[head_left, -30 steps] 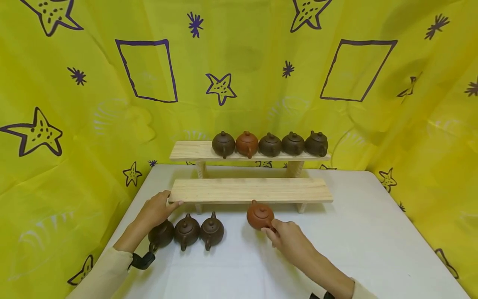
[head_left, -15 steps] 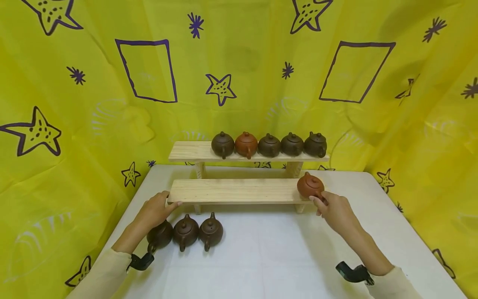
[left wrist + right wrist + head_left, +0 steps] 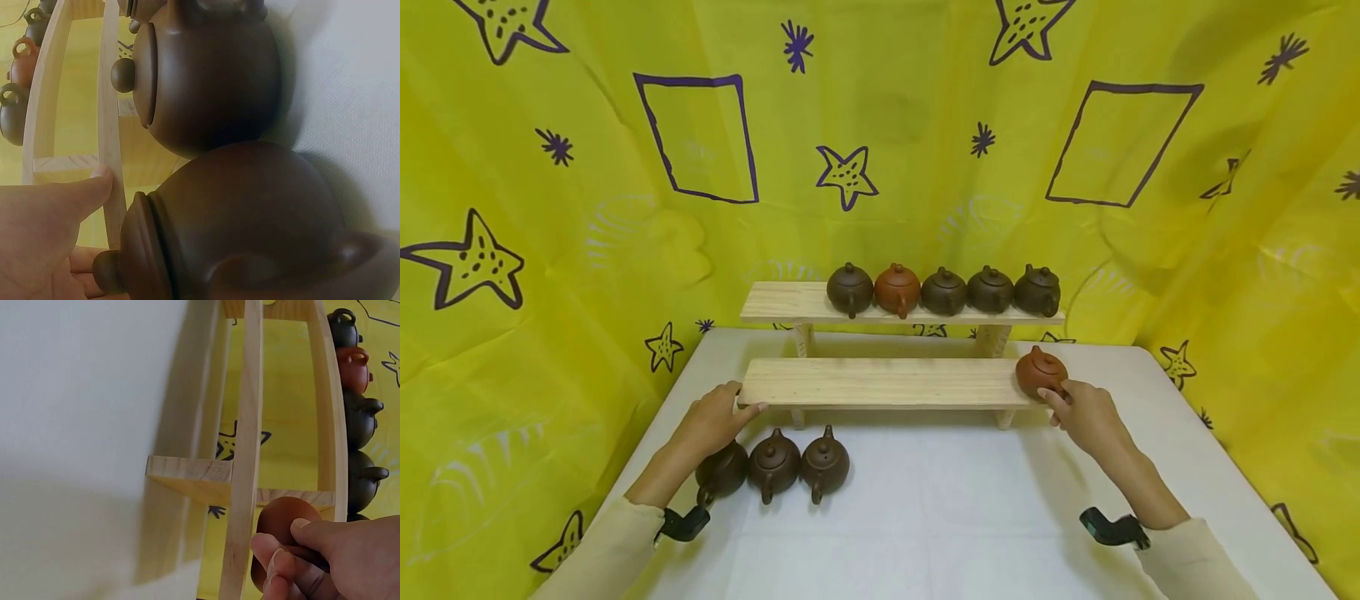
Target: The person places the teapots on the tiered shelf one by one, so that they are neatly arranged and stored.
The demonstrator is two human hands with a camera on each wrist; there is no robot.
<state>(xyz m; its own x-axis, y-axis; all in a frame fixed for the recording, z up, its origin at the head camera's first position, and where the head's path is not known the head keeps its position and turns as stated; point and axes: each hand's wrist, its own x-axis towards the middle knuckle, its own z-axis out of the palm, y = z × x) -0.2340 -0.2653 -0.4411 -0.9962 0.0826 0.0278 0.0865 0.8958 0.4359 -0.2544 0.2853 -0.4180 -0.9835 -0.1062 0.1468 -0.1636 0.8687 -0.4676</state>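
My right hand [image 3: 1092, 417] pinches the handle of a reddish-brown teapot [image 3: 1040, 372], which is at the right end of the lower shelf board [image 3: 880, 382]. In the right wrist view the thumb and fingers close round that handle, and the body of the teapot [image 3: 284, 519] is partly covered by them. At the board's left end my left hand [image 3: 709, 423] grips the wood, with the thumb along the front edge in the left wrist view. Just below that hand stand a partly covered dark brown teapot [image 3: 722, 472], a middle one [image 3: 774, 465] and a right-hand one [image 3: 825, 463].
The upper shelf board [image 3: 782, 302] carries several teapots in a row, most dark, with one reddish teapot [image 3: 897, 289] among them. A white cloth [image 3: 925, 517] covers the table. Yellow patterned curtain [image 3: 895, 108] surrounds the back and sides.
My right hand has carried the reddish-brown teapot from before the lower board, up and rightward to its right end, shifting slightly further right lately. The left hand stays on the board.
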